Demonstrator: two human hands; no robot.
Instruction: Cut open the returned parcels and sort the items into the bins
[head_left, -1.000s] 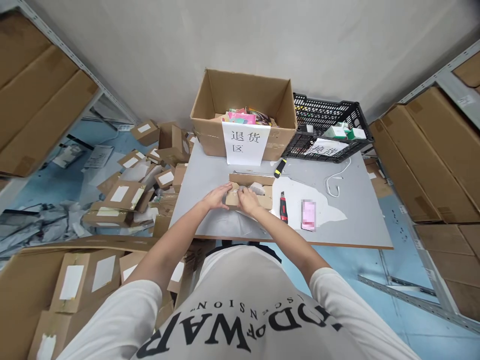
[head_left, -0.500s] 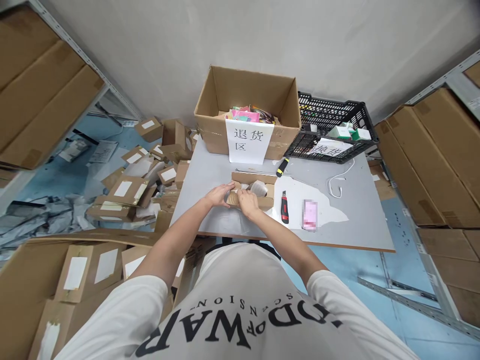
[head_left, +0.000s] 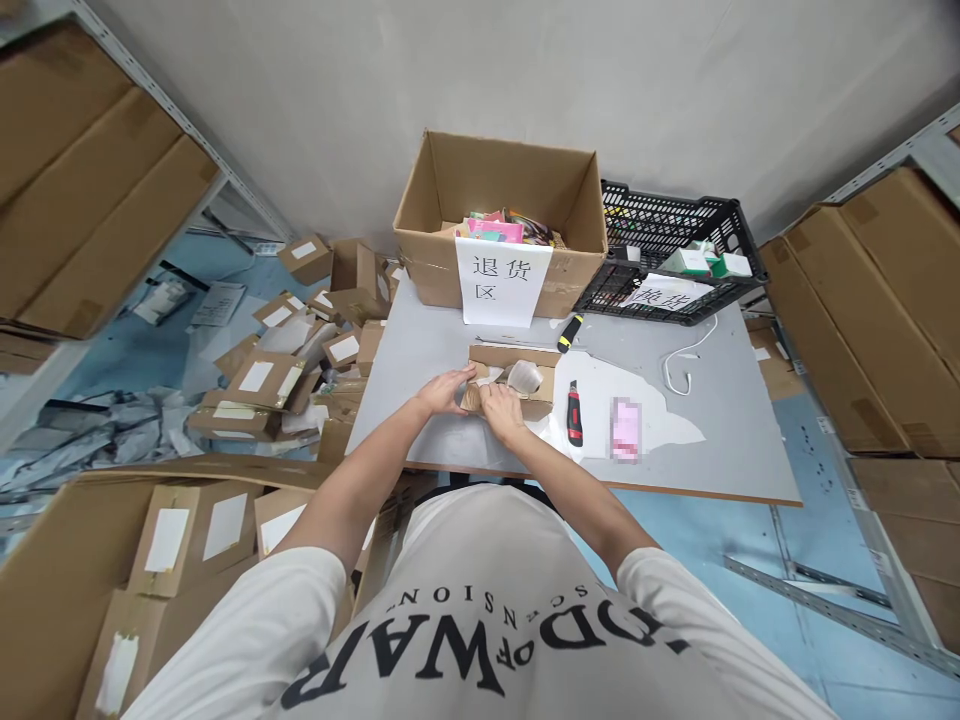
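Observation:
A small cardboard box (head_left: 538, 410) lies open near the table's front edge, its back wall raised. Inside, a whitish wrapped item (head_left: 523, 378) shows at the right. My left hand (head_left: 448, 390) grips the box's left end, thumb and fingers spread around the corner. Bent over the box's front side is my right hand (head_left: 501, 408), with its fingers closed on the cardboard there; the fingertips are partly hidden. Just right of the box lies a red and black utility knife (head_left: 574, 415). Behind it is a yellow and black cutter (head_left: 570, 333).
A large carton (head_left: 427, 285) with a paper sign and a black plastic crate (head_left: 667, 215) stand at the table's back. A pink blurred object (head_left: 625, 429) and a white cable (head_left: 679, 370) lie at the right. Several parcels (head_left: 255, 378) are heaped on the floor at left.
The view has shifted slightly, so everything sits a little further right. Both hands stay at the small box, with little visible movement of the fingers.

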